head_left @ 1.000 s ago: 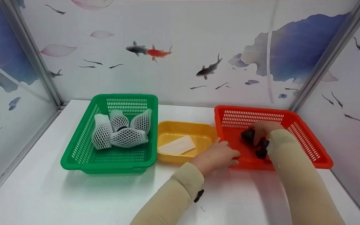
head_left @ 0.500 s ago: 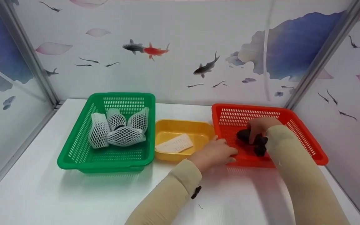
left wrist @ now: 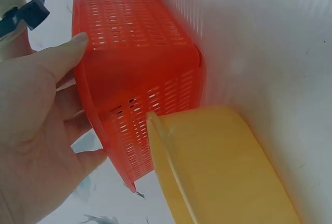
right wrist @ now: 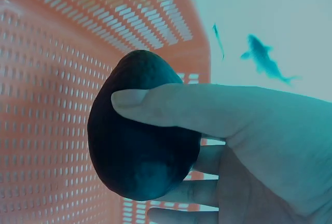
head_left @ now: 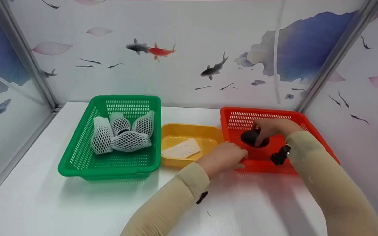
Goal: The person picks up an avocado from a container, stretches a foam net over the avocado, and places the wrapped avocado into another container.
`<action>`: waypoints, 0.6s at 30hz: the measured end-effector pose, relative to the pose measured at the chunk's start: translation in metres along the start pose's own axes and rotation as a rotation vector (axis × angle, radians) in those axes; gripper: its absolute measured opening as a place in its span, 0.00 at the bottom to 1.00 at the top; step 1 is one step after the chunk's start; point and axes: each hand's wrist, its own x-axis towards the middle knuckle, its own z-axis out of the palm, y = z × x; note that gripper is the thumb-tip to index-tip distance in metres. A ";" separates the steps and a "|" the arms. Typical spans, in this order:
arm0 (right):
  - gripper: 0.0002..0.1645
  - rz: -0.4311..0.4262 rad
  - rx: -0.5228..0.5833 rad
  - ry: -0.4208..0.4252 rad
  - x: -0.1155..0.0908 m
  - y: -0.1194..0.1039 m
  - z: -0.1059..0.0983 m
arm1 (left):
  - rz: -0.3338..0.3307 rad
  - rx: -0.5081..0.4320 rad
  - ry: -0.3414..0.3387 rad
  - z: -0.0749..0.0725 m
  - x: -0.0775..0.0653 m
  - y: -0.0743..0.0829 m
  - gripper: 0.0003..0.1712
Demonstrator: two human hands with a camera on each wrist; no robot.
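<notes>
In the head view my right hand [head_left: 271,127] holds a dark avocado [head_left: 249,138] inside the red basket [head_left: 258,111]. The right wrist view shows the thumb [right wrist: 150,105] lying across the avocado's near side, with the other fingers behind it, partly hidden. The avocado is blackish and pear-shaped. My left hand [head_left: 221,157] grips the red basket's rim at its front left corner. From the left wrist, the thumb [left wrist: 70,50] rests on the basket's rim and the fingers curl over it.
A yellow tray [head_left: 192,126] touches or nearly meets the red basket's left side; a flat white foam net [head_left: 183,149] lies in it. The green basket [head_left: 107,172] at left holds several dark fruits in white foam nets [head_left: 130,141]. Printed panels enclose the white table [head_left: 94,209].
The right hand has turned and shifted slightly left with the avocado, which shows more fully now. My left hand keeps its place at the rim. The head view has drifted slightly.
</notes>
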 end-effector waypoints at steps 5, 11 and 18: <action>0.34 -0.040 -0.032 0.048 -0.010 -0.009 0.002 | -0.102 -0.083 0.113 -0.003 -0.003 0.000 0.23; 0.35 -0.075 -0.045 0.129 -0.027 -0.019 0.008 | -0.262 -0.263 0.252 -0.007 -0.012 -0.004 0.27; 0.31 -0.161 -0.066 0.229 -0.049 -0.036 0.016 | -0.326 -0.379 0.315 -0.005 -0.020 -0.010 0.34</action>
